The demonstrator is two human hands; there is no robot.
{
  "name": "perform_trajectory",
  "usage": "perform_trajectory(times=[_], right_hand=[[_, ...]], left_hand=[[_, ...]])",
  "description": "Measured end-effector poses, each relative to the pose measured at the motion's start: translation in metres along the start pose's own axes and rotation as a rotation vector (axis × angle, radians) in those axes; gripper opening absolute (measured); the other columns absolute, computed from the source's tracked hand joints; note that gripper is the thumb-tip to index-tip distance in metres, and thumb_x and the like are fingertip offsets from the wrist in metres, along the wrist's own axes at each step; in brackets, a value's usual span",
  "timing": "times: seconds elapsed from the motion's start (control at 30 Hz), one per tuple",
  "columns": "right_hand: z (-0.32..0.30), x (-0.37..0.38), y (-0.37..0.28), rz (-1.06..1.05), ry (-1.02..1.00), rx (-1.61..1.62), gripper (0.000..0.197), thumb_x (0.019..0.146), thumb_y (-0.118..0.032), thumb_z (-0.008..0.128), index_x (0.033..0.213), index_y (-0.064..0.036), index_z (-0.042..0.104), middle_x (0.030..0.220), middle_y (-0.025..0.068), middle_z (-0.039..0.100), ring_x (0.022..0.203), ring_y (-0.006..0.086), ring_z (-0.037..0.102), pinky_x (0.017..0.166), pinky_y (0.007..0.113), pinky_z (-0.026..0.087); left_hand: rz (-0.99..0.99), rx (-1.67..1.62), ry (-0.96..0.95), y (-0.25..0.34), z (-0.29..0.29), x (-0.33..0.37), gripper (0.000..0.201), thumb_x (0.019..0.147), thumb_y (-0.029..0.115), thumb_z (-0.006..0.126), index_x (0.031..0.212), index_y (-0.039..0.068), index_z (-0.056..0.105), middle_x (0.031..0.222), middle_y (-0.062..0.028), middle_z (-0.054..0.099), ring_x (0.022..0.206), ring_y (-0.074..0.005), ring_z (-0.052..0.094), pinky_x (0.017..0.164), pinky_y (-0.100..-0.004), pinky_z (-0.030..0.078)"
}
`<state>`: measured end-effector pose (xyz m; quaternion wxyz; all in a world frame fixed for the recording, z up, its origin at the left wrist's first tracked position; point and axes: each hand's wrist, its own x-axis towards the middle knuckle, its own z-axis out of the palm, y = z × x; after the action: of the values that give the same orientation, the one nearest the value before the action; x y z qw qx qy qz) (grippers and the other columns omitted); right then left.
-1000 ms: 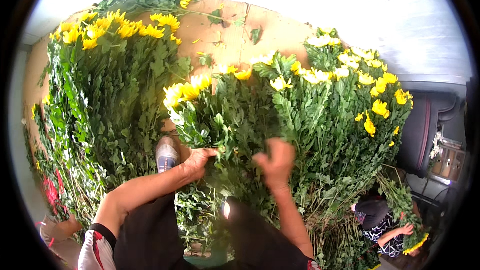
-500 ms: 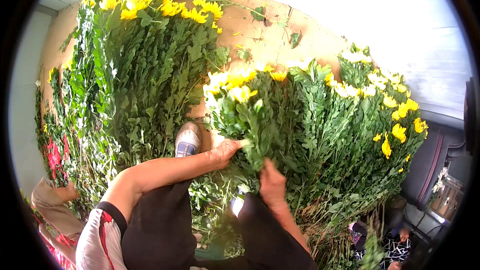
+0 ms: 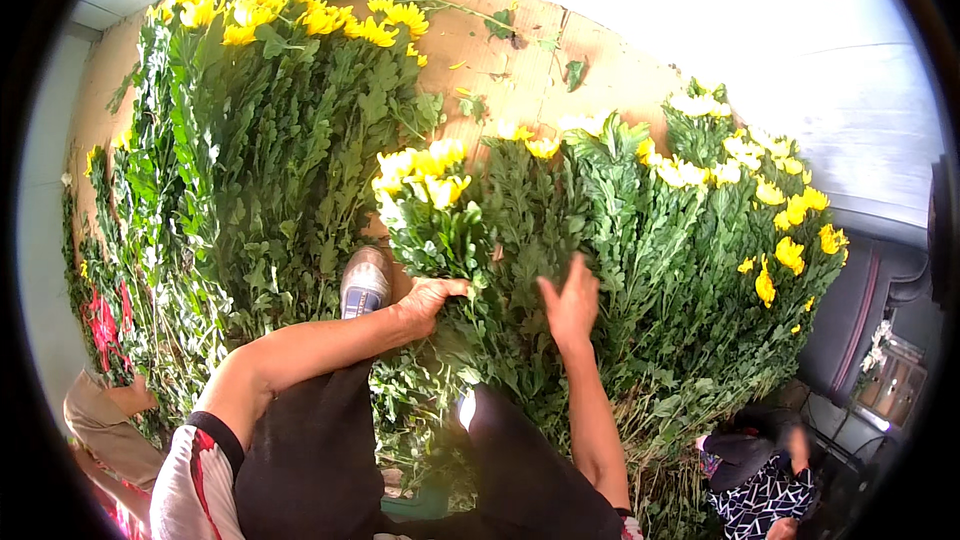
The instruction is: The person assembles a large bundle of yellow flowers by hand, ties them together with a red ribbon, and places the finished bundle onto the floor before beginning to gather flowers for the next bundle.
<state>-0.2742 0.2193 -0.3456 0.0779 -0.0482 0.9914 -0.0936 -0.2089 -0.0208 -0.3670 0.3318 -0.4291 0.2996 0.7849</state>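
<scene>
My left hand [image 3: 428,304] is closed round the stems of a small bunch of yellow chrysanthemums [image 3: 430,230], with the blooms pointing away from me. To its right, my right hand [image 3: 572,308] is spread, thumb apart from the fingers, with nothing visible in it. It is over the leafy stems at the left side of a broad heap of yellow chrysanthemums [image 3: 680,280]. Whether its fingertips touch the leaves I cannot tell. The lower stems of the held bunch merge with the greenery below.
Another thick heap of yellow chrysanthemums [image 3: 280,140] lies at the left. Cardboard [image 3: 520,70] with loose leaves and petals shows between the heaps. My shoe [image 3: 366,285] stands beside my left hand. One person [image 3: 760,490] is at the lower right, another person's leg [image 3: 105,420] at the left.
My right hand has come off the stems of the bunch and moved right and away from me, opening out. The held bunch and my left hand have shifted slightly left.
</scene>
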Motion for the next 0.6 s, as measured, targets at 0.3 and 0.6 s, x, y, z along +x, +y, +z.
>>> perform_trajectory(times=[0.3, 0.6], right_hand=[[0.013, 0.003, 0.059, 0.314, 0.112, 0.444, 0.028, 0.092, -0.006, 0.059, 0.119, 0.0003, 0.055, 0.108, 0.0156, 0.058, 0.098, 0.0328, 0.058, 0.086, 0.041, 0.048], [0.026, -0.007, -0.018, -0.182, -0.138, 0.251, 0.045, 0.083, -0.011, 0.069, 0.125, -0.0016, 0.055, 0.105, 0.0155, 0.058, 0.096, 0.0352, 0.058, 0.086, 0.039, 0.049]], left_hand=[[0.100, 0.065, 0.038, -0.001, -0.011, 0.006, 0.031, 0.072, 0.022, 0.076, 0.098, 0.004, 0.075, 0.102, -0.0065, 0.071, 0.092, -0.0207, 0.064, 0.086, -0.0401, 0.053], [0.061, -0.003, -0.011, 0.007, -0.006, 0.001, 0.029, 0.071, 0.022, 0.075, 0.095, 0.005, 0.075, 0.101, -0.0070, 0.071, 0.091, -0.0203, 0.064, 0.085, -0.0401, 0.053]])
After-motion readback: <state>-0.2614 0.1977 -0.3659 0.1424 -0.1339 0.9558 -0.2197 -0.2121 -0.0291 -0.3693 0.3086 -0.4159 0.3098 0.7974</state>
